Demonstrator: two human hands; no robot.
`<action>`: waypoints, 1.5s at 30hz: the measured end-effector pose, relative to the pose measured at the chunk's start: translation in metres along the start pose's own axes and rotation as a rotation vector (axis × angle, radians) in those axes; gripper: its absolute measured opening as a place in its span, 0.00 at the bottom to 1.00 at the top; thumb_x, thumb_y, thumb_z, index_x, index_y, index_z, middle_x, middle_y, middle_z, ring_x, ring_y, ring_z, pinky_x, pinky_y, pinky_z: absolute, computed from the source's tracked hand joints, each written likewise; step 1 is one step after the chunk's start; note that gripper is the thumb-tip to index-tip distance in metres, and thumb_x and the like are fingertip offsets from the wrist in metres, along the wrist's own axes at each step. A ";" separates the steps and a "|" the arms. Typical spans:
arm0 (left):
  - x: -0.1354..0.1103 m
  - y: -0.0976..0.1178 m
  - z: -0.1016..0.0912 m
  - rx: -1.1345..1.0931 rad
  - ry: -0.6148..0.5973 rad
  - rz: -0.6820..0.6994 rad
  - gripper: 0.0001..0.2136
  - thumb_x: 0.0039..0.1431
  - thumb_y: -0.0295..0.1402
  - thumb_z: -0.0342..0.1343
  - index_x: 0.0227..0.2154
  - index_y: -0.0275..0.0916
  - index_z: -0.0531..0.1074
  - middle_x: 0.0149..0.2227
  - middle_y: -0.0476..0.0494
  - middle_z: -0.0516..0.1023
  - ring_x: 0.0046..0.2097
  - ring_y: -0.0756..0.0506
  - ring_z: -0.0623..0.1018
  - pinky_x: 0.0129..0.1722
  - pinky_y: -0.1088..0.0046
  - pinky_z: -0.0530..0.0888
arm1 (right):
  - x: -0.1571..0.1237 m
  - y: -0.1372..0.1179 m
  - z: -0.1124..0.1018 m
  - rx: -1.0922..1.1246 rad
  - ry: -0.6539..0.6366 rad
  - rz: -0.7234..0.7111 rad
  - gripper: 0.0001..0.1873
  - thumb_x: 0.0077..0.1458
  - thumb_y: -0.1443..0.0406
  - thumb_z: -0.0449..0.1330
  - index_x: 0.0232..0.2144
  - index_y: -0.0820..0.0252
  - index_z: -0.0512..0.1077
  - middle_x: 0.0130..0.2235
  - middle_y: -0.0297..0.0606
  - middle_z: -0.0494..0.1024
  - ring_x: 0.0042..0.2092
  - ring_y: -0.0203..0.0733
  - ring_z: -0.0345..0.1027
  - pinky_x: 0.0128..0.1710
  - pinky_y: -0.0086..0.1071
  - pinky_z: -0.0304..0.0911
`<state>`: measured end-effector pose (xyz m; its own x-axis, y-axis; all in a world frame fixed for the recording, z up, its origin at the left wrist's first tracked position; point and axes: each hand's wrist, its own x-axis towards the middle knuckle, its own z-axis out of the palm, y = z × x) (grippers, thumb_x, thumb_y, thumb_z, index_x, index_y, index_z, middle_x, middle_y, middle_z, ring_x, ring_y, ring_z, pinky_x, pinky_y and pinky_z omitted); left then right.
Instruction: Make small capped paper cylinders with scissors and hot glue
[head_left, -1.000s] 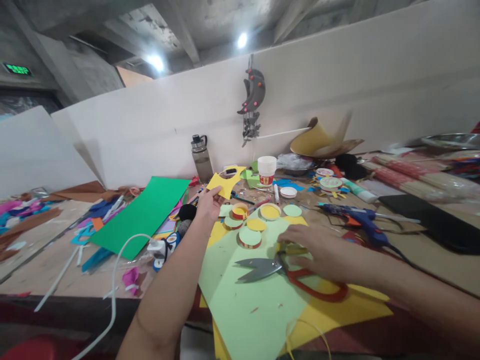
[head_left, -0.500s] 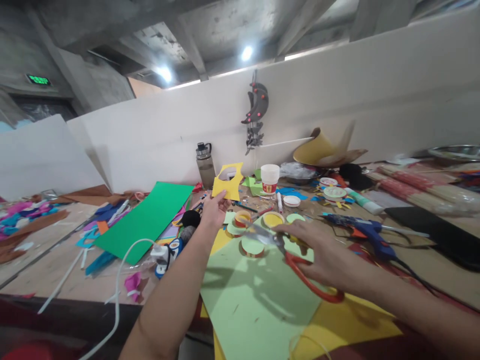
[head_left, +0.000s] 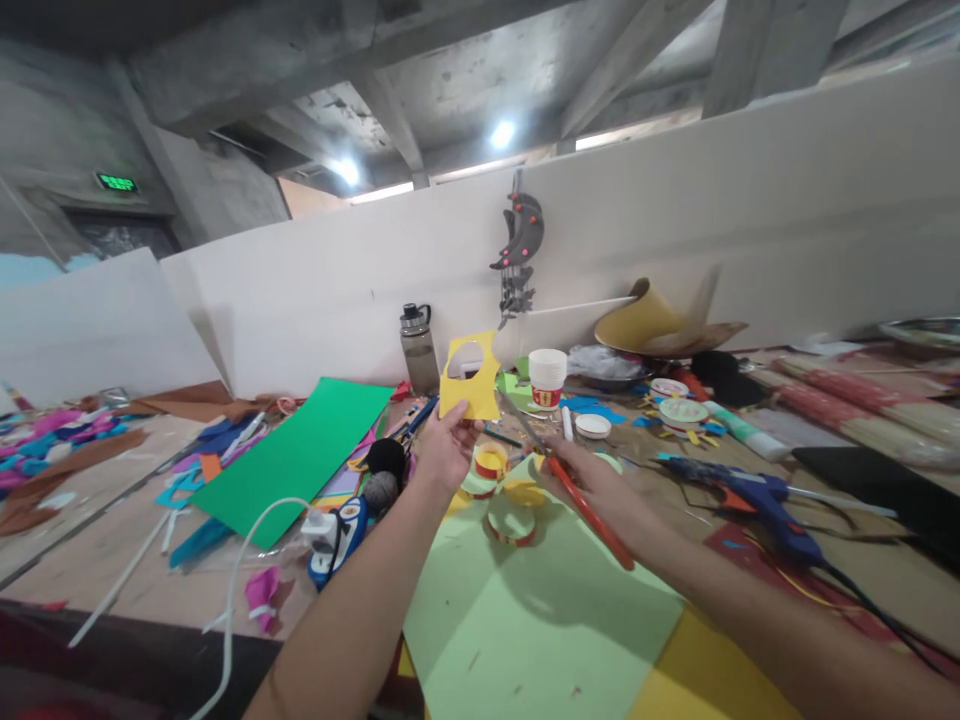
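Note:
Between the thumb and fingers of my left hand (head_left: 447,446) is a piece of yellow paper (head_left: 472,396) with a round hole cut in it, held upright above the table. My right hand (head_left: 585,485) grips red-handled scissors (head_left: 589,510), whose blades point up and left towards the paper's right edge. Whether the blades touch the paper I cannot tell. Below the hands, a light green sheet (head_left: 525,630) lies over yellow paper (head_left: 705,660). Short ring-shaped pieces, one lined yellow (head_left: 491,461) and one lined green (head_left: 512,522), rest near the green sheet's far end.
A stack of paper cups (head_left: 547,372) and a water bottle (head_left: 418,355) stand at the back. A blue glue gun (head_left: 750,500) lies to the right with its cord. Dark green card (head_left: 300,455) and a power strip (head_left: 339,540) with a white cable are on the left.
The scissors have swung upward, their blades now closer to the yellow paper and turned edge-on. The yellow paper faces me more squarely. The camera view has tilted up slightly.

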<state>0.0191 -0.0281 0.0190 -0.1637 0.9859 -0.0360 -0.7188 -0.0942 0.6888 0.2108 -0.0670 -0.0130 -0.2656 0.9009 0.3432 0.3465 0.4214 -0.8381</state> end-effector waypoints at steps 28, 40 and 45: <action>-0.032 -0.033 0.021 -0.098 -0.066 0.060 0.08 0.53 0.23 0.62 0.36 0.38 0.74 0.37 0.48 0.81 0.30 0.54 0.77 0.32 0.78 0.73 | -0.012 -0.008 0.018 0.040 -0.037 0.102 0.20 0.58 0.46 0.52 0.36 0.55 0.68 0.21 0.28 0.65 0.22 0.36 0.60 0.21 0.29 0.56; -0.034 -0.032 0.023 -0.104 -0.060 0.036 0.07 0.55 0.23 0.61 0.36 0.38 0.74 0.38 0.47 0.81 0.31 0.53 0.78 0.34 0.78 0.73 | -0.015 -0.009 0.014 0.086 -0.061 0.136 0.17 0.57 0.49 0.55 0.33 0.55 0.66 0.21 0.27 0.63 0.21 0.35 0.56 0.21 0.29 0.54; -0.036 -0.033 0.023 -0.103 -0.058 0.031 0.08 0.54 0.22 0.61 0.36 0.37 0.74 0.37 0.46 0.81 0.31 0.54 0.78 0.33 0.78 0.74 | -0.017 -0.012 0.016 0.123 -0.033 0.146 0.17 0.56 0.49 0.57 0.31 0.56 0.65 0.21 0.26 0.62 0.21 0.33 0.55 0.19 0.27 0.51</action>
<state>0.0638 -0.0573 0.0143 -0.1496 0.9883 0.0283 -0.7799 -0.1356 0.6111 0.1968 -0.0892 -0.0161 -0.2505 0.9469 0.2015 0.2711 0.2684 -0.9244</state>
